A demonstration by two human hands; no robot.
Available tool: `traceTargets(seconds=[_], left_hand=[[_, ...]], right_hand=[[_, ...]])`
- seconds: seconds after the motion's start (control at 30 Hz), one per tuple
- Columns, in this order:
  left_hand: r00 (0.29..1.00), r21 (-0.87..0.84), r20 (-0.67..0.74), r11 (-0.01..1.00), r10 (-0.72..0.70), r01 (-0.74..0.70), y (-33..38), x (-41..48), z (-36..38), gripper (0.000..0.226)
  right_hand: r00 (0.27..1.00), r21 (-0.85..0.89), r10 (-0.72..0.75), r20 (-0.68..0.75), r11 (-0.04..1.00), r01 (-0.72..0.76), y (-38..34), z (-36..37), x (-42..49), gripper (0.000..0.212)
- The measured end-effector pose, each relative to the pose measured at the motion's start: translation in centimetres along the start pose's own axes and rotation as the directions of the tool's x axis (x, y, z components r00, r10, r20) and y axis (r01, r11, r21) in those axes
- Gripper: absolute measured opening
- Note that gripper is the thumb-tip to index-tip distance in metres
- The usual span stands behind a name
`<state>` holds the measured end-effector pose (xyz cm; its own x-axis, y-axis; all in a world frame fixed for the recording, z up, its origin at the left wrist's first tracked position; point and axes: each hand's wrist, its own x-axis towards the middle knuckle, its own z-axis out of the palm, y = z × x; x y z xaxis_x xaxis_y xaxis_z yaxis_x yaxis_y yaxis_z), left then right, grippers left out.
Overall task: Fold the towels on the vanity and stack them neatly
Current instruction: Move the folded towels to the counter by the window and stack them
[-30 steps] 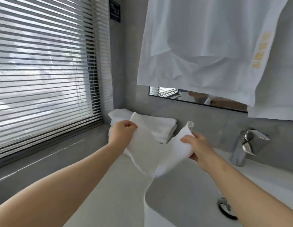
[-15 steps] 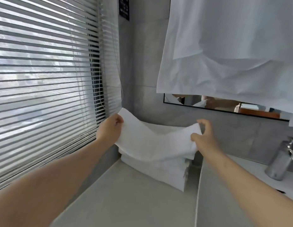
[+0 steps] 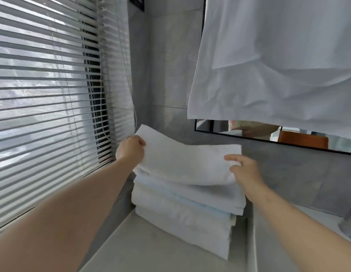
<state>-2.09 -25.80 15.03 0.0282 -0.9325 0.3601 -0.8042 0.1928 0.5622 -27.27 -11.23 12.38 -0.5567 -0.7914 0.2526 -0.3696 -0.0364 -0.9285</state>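
The vanity top (image 3: 151,252) runs away from me toward the corner by the window blinds (image 3: 43,95). In that corner sits the stack (image 3: 186,216) of white towels, lying long-ways from left to right.

Right above it I hold one more folded towel (image 3: 186,163). It lies the same way as the stack, long side left to right, so I think it needs no turning, only setting down. Its left end is higher than its right end, so it tilts. Its near edge looks like it touches the top of the stack.

My left hand (image 3: 130,151) is at the left end, with its fingers curled tight on the towel's edge. My right hand (image 3: 244,170) is at the right end, lower and a bit nearer to me. Its fingers (image 3: 232,159) lie over the top of the towel. I think the thumb pinches from under, but I cannot see it.

The stack is straight below, between my two hands. I think the left end must come down more than the right, so the edges line up.
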Motion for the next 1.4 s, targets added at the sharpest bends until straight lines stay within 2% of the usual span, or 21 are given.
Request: traceTargets(seconds=[0.2, 0.4, 0.57, 0.7, 0.83, 0.93, 1.0, 1.17, 1.27, 1.4], left_hand=[[0.998, 0.057, 0.065, 0.998, 0.025, -0.029, 0.2, 3.2, 3.8, 0.047], [0.992, 0.159, 0.123, 0.986, 0.038, -0.058, -0.6, 4.4, 6.7, 0.048], [0.983, 0.293, 0.184, 0.954, 0.009, -0.064, -2.6, 4.1, 8.1, 0.045], [0.983, 0.465, 0.159, 0.870, 0.097, -0.161, -3.2, 3.1, 8.4, 0.043], [0.973, 0.495, 0.146, 0.838, 0.181, -0.230, -2.9, 1.9, 8.2, 0.042], [0.944, 0.514, 0.199, 0.793, 0.262, -0.329, -2.1, 0.8, 7.8, 0.040], [0.935, 0.541, 0.207, 0.763, 0.288, -0.354, -1.3, -0.1, 7.3, 0.039], [0.918, 0.353, 0.269, 0.857, 0.292, -0.376, 1.7, -4.2, 5.5, 0.035], [0.858, 0.265, 0.295, 0.827, 0.420, -0.495, 3.7, -7.7, 5.2, 0.032], [0.808, 0.172, 0.292, 0.803, 0.512, -0.571, 6.9, -12.3, 4.9, 0.030]], right_hand=[[0.998, -0.006, 0.054, 0.020, 0.999, -0.054, 2.3, 1.0, 2.7, 0.044], [0.990, -0.016, 0.140, 0.015, 0.990, -0.140, 5.0, 2.2, 3.6, 0.034], [0.976, -0.098, 0.219, 0.003, 0.971, -0.218, 6.9, 2.5, 3.6, 0.027], [0.970, -0.157, 0.242, 0.005, 0.958, -0.239, 7.6, 2.5, 3.4, 0.024], [0.979, -0.305, 0.204, -0.004, 0.932, -0.196, 7.0, 2.5, 3.0, 0.027], [0.992, -0.606, 0.127, 0.004, 0.789, -0.099, 6.4, 1.9, 2.3, 0.032], [0.996, -0.694, 0.087, 0.021, 0.719, -0.048, 5.6, 1.2, 1.6, 0.036], [0.989, -0.777, 0.067, 0.129, 0.627, 0.059, 3.3, -0.7, -0.6, 0.045], [0.986, -0.810, 0.042, 0.164, 0.577, 0.111, 1.9, -2.6, -2.3, 0.047], [0.989, -0.821, 0.026, 0.146, 0.561, 0.107, 1.0, -6.4, -5.3, 0.041]])
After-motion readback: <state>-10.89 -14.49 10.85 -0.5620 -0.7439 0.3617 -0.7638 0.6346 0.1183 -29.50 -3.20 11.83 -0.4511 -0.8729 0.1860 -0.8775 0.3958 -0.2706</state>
